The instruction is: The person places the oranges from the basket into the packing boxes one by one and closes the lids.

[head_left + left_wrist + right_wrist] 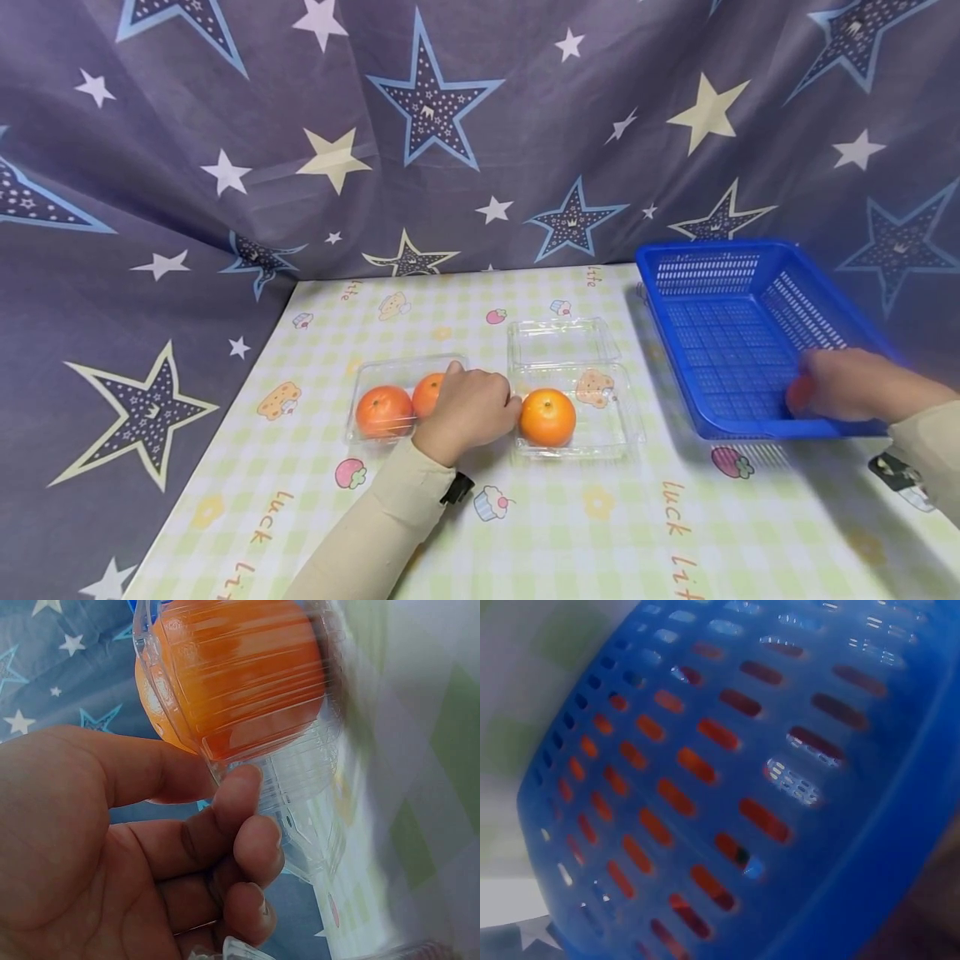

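My left hand (pixel 468 408) pinches the near-left rim of a clear plastic box (pixel 217 769) between thumb and index finger; the other fingers are curled. An orange (pixel 547 417) sits in the left part of that box, whose lid (pixel 566 342) lies folded back. My right hand (pixel 847 383) is inside the blue basket (pixel 671 367), near its front right corner, and grips a reddish-orange round fruit (pixel 800 395). In the right wrist view, orange-red patches show through the basket's slotted wall (pixel 727 780); the right fingers are hidden there.
Left of my left hand, another clear plastic box (pixel 352 417) holds two orange fruits (pixel 384 412), one partly covered by the hand. A checked cloth (pixel 585 542) covers the table. A star-patterned curtain (pixel 480 200) hangs behind.
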A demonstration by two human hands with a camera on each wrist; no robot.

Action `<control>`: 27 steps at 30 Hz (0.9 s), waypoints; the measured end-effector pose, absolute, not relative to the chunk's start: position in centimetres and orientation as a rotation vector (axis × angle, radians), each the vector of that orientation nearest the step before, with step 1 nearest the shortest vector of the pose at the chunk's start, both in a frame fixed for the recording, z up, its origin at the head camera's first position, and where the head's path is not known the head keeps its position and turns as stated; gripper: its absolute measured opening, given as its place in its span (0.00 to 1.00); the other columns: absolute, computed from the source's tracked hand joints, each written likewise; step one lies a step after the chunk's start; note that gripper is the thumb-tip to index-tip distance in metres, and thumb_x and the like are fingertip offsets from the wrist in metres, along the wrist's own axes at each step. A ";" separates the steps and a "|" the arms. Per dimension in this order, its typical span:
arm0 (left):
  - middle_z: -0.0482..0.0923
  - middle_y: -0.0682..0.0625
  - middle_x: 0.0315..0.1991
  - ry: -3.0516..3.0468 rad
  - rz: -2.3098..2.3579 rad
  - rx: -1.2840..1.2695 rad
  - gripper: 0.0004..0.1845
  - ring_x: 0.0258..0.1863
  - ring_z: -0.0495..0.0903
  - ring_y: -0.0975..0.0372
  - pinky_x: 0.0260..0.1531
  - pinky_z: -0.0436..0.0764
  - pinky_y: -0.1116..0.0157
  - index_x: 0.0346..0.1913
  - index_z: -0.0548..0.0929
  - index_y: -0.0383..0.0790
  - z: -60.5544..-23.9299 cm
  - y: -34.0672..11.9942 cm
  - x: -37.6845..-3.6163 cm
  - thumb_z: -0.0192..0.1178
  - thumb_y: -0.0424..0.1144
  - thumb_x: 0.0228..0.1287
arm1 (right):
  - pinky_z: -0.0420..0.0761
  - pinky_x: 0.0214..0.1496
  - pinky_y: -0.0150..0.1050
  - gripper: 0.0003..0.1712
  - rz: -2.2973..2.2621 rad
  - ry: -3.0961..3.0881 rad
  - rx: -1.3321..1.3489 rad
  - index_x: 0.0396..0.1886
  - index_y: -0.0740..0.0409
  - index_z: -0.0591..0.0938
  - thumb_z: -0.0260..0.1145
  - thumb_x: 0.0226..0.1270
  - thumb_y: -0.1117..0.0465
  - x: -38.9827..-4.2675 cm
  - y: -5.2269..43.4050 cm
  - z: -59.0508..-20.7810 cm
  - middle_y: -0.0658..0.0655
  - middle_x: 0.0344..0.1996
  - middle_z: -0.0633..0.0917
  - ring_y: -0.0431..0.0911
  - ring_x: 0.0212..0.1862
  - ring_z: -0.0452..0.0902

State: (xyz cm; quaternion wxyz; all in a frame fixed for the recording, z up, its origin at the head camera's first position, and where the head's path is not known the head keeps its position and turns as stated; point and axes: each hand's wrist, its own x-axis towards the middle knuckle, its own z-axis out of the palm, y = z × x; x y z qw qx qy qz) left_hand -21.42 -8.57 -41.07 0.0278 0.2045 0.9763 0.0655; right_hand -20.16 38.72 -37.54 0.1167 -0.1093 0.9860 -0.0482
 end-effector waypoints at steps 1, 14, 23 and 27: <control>0.68 0.55 0.14 3.014 0.204 0.632 0.26 0.21 0.72 0.58 0.39 0.60 0.56 0.13 0.71 0.50 -41.0 -8.5 -21.4 0.55 0.48 0.73 | 0.81 0.38 0.59 0.16 -0.135 2.885 -0.315 0.35 0.61 0.82 0.73 0.58 0.53 -20.2 38.7 -37.5 0.56 0.29 0.85 0.59 0.35 0.83; 0.69 0.55 0.14 3.012 0.199 0.624 0.25 0.22 0.72 0.58 0.40 0.60 0.56 0.14 0.72 0.50 -41.0 -8.6 -21.4 0.54 0.48 0.74 | 0.75 0.30 0.45 0.15 -0.119 2.934 -0.309 0.30 0.53 0.80 0.75 0.57 0.49 -20.3 38.6 -37.7 0.48 0.24 0.80 0.48 0.30 0.77; 0.70 0.55 0.15 3.005 0.185 0.615 0.25 0.22 0.72 0.58 0.40 0.61 0.56 0.14 0.73 0.50 -41.0 -8.6 -21.4 0.54 0.50 0.74 | 0.76 0.33 0.47 0.30 -0.167 3.046 -0.355 0.44 0.64 0.83 0.81 0.50 0.47 -20.7 38.2 -37.6 0.52 0.27 0.81 0.51 0.32 0.77; 0.69 0.55 0.14 3.000 0.185 0.614 0.26 0.21 0.72 0.58 0.40 0.60 0.56 0.14 0.73 0.50 -41.1 -8.5 -21.5 0.54 0.50 0.74 | 0.77 0.34 0.48 0.36 -0.184 3.066 -0.351 0.49 0.65 0.83 0.82 0.49 0.43 -20.8 37.9 -37.2 0.53 0.29 0.83 0.52 0.34 0.78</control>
